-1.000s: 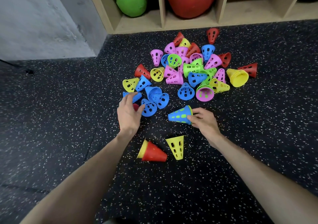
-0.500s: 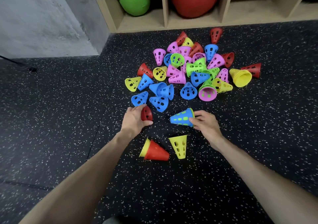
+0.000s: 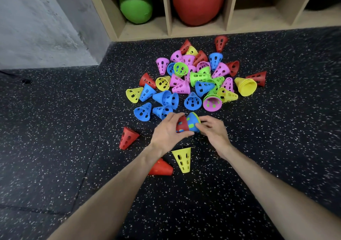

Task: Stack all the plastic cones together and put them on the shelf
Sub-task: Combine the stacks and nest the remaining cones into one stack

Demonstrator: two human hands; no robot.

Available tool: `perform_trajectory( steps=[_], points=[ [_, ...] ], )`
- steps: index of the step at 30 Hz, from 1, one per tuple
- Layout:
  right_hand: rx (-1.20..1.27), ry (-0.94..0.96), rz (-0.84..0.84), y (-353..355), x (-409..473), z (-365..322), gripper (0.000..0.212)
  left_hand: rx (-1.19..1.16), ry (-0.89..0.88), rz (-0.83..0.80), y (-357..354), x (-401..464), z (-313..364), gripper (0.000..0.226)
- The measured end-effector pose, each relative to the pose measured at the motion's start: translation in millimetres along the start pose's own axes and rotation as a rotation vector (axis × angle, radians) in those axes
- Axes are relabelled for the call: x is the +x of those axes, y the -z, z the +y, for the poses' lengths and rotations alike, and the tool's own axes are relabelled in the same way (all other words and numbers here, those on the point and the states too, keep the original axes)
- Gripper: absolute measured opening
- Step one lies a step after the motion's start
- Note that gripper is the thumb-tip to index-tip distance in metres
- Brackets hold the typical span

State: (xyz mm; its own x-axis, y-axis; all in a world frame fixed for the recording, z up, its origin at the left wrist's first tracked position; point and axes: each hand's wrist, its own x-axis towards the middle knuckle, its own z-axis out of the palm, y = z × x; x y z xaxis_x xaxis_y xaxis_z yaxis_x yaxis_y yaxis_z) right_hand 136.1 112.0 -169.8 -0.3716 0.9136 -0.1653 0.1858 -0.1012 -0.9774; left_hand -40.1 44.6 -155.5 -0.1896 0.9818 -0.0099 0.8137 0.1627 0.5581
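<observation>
Cones lie in a many-coloured pile (image 3: 195,79) on the speckled floor (image 3: 73,147) beyond the fingers, below the wooden shelf (image 3: 169,27) holding a red ball (image 3: 198,1) and a green ball (image 3: 135,5). Both hands meet over a short stack: left hand (image 3: 167,133) curls round the red cone (image 3: 182,124), right hand (image 3: 213,131) pinches the blue cone (image 3: 192,122). Nearer the wrists lie a yellow cone (image 3: 182,158) and two loose red cones (image 3: 127,137). No readable writing shows.

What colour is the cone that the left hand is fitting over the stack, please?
Red: the cone in the left hand shows best in the head view.
</observation>
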Motion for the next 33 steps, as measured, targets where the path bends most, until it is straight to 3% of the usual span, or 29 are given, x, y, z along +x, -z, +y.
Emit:
perform_trajectory(
  steps=[5,9,17,33],
  points=[
    [0.025,0.007,-0.066,19.6,-0.4,-1.0,0.020,-0.148,-0.019,0.042,-20.2,11.0,15.1,0.062],
    [0.037,-0.018,-0.064,33.8,0.6,2.3,0.022,-0.247,0.005,0.035,-38.5,19.4,23.9,0.066],
    [-0.038,-0.021,-0.007,56.6,-0.8,15.7,0.030,-0.279,-0.015,-0.069,-60.7,26.0,42.2,0.071],
    [-0.199,-0.062,0.055,68.1,-4.2,39.3,0.030,-0.329,0.121,-0.135,-88.0,27.4,51.6,0.062]
  ],
)
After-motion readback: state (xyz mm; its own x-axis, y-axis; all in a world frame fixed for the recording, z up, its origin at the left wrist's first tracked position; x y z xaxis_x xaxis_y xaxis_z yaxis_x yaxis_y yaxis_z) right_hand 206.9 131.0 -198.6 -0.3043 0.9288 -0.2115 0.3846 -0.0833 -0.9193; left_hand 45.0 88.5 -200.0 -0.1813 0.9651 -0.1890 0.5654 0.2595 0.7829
